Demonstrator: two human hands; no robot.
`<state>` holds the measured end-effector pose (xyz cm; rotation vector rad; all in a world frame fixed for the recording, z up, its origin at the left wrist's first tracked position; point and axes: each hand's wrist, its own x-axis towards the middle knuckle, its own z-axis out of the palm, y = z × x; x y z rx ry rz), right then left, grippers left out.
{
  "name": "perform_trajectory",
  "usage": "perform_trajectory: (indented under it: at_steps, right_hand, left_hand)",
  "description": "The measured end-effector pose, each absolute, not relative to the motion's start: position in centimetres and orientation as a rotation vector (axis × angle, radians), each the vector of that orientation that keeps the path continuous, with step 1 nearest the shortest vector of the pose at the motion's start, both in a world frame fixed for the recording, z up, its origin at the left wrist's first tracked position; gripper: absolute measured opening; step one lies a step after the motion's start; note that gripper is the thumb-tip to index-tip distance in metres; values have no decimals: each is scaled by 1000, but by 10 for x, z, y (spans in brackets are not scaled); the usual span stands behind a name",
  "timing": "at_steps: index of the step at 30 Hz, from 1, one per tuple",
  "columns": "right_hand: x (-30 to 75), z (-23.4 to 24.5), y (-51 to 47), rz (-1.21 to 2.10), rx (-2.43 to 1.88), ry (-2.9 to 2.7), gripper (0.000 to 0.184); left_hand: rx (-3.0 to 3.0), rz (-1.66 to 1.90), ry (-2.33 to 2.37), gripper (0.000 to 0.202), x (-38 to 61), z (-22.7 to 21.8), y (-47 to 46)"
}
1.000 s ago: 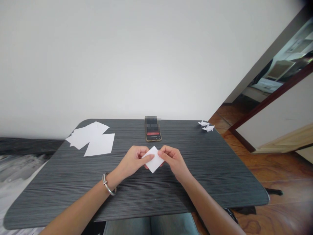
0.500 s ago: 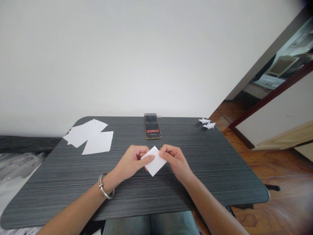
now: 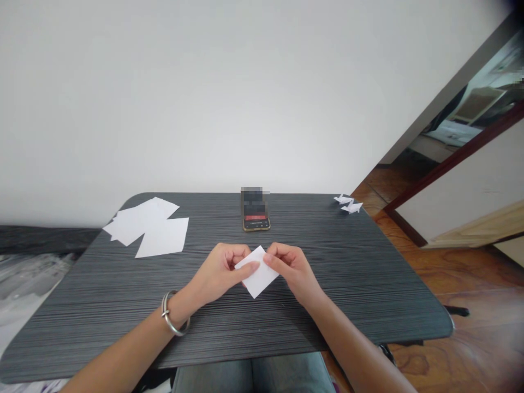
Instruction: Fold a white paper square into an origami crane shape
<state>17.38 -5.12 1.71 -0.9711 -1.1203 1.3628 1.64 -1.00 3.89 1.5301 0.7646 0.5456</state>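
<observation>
A small white folded paper square [image 3: 257, 281] is held up above the table with one corner pointing toward me. My left hand [image 3: 225, 270] pinches its left side, thumb lying flat across the front and fingers behind. The upper right edge is gripped by my right hand [image 3: 291, 268], its thumb pressed on the face close to the left thumb. Both hands' fingertips behind the paper are hidden. A silver bangle [image 3: 166, 314] circles my left wrist.
The dark table [image 3: 327, 305] stands against a white wall. Several white paper sheets [image 3: 141, 221] lie overlapping at the left. A phone [image 3: 256, 210] stands at the back centre. Two folded white paper figures [image 3: 351, 207] sit near the back right corner.
The folded paper has tilted slightly, its lower corner shifting a little down and left. Both hands keep their pinch on it. The view has shifted very slightly.
</observation>
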Motion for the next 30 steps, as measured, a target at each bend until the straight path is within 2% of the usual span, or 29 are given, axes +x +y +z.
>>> perform_trajectory:
  at_steps: [4, 9, 17, 30]
  right_hand:
    - [174, 18, -53, 1256, -1016, -1160, 30]
    - [176, 19, -55, 1060, -1057, -1137, 30]
    - [175, 20, -57, 964, -1080, -1081, 30]
    - [175, 17, -57, 938, -1053, -1089, 29]
  left_hand:
    - [1509, 587, 766, 32, 18, 40, -10]
    - [1365, 690, 735, 45, 18, 44, -10]
    - [1388, 701, 735, 22, 19, 47, -11]
    - [1323, 842, 680, 14, 15, 46, -10]
